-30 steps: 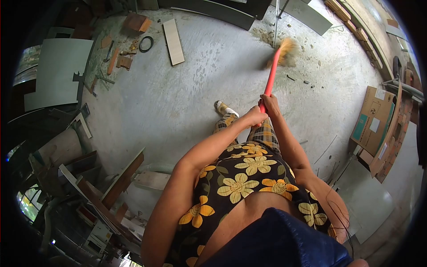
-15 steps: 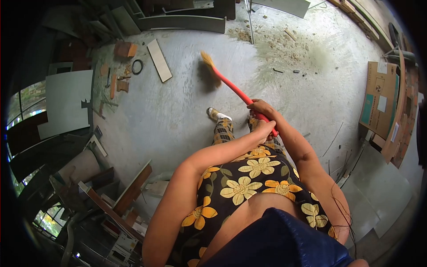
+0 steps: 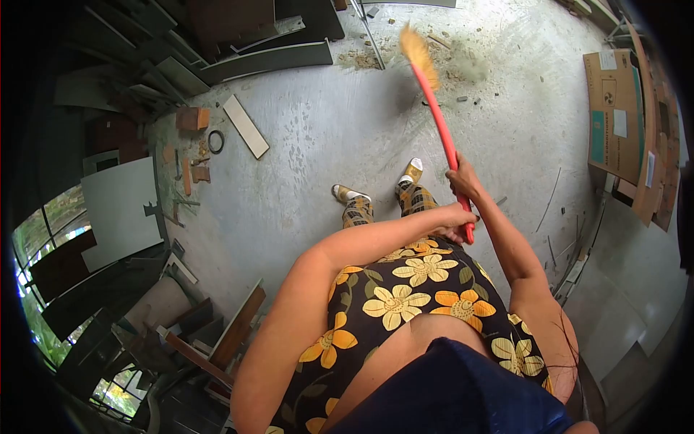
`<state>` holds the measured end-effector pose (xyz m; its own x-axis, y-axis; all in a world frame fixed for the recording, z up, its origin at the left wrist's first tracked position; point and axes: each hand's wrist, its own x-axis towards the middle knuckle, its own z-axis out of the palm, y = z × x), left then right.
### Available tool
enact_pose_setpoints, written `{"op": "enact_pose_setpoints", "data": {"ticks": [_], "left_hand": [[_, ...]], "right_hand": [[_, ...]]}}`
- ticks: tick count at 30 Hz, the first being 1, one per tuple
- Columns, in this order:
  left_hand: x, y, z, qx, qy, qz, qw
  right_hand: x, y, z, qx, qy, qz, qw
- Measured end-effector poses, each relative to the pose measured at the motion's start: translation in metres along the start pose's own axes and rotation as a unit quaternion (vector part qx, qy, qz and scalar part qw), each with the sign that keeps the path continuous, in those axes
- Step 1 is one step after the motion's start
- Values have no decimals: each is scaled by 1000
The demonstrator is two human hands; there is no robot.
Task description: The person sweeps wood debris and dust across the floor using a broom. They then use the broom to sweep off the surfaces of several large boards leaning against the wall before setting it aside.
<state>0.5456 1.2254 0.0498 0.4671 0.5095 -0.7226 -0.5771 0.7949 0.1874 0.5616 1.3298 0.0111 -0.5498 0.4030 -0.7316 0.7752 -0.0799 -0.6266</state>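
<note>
A broom with a red handle point(image 3: 442, 124) and yellow straw bristles point(image 3: 418, 52) slants up and away from my body. My right hand point(image 3: 464, 178) is wrapped round the middle part of the handle. Lower down, close to my waist, my left hand point(image 3: 460, 221) grips it near its end, which sticks out just below the fingers. The bristles, a little blurred, are over the far floor beside scattered debris point(image 3: 466, 66). Two small dark pieces point(image 3: 463, 99) lie to the right of the bristles.
A pale plank point(image 3: 246, 126), a black ring point(image 3: 216, 142) and brick-like blocks point(image 3: 192, 118) lie on the left floor. Boards point(image 3: 267, 61) stand at the back. On the right is a cardboard box point(image 3: 611, 116); stacked panels and furniture parts point(image 3: 119, 210) crowd the left.
The broom has swung right and farther out, its bristles moving from the bare middle floor to the debris. Both hands moved right with it. My right foot has come into view.
</note>
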Motion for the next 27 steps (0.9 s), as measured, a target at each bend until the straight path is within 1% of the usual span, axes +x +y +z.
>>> {"op": "enact_pose_setpoints", "data": {"ticks": [2,4,5,7,8,9,10,11,13,14,15,16,17,18,19,21,23,24,26,27], "left_hand": [[-19,9,11,78,-11,-41,996],[-30,15,9,150,-41,-77,985],[-25,15,6,140,-35,-113,983],[-12,12,-4,120,-26,-186,975],[-5,12,-7,114,-29,-205,972],[6,7,-14,79,-58,-193,976],[15,4,-21,41,-88,-198,975],[24,2,-27,4,-116,-202,973],[27,11,-13,6,-76,-115,990],[30,13,-4,5,-57,-71,996],[47,13,-6,0,-77,-51,996],[56,19,-1,-5,-57,3,998],[60,26,5,-9,-36,56,998],[63,33,10,-16,-7,77,997],[61,45,15,-21,22,100,995],[53,62,21,-11,34,127,991],[47,71,21,2,34,144,989],[46,71,19,4,24,150,988],[43,63,19,1,39,156,987],[40,58,20,0,45,156,987]], "right_hand": [[-16,4,-1,-6,-49,22,999],[-16,21,3,-35,-138,-9,990],[-17,30,5,-50,-183,-24,982],[-15,33,10,-82,-246,14,966],[-5,41,13,-107,-277,33,954],[4,47,15,-132,-307,51,941],[9,48,16,-168,-313,68,932],[13,50,13,-202,-300,67,930],[24,62,3,-270,-275,65,920],[41,86,-4,-248,-243,67,936],[45,83,-19,-217,-210,70,951],[45,71,-36,-199,-184,96,958],[59,76,-49,-207,-159,108,959],[69,79,-63,-140,-131,108,975],[77,75,-75,-129,-102,115,980],[90,65,-90,-127,-40,89,987],[96,55,-95,-72,-5,82,994],[90,51,-93,-21,9,60,998],[71,40,-86,82,42,19,996],[53,32,-80,173,51,20,983]]}}
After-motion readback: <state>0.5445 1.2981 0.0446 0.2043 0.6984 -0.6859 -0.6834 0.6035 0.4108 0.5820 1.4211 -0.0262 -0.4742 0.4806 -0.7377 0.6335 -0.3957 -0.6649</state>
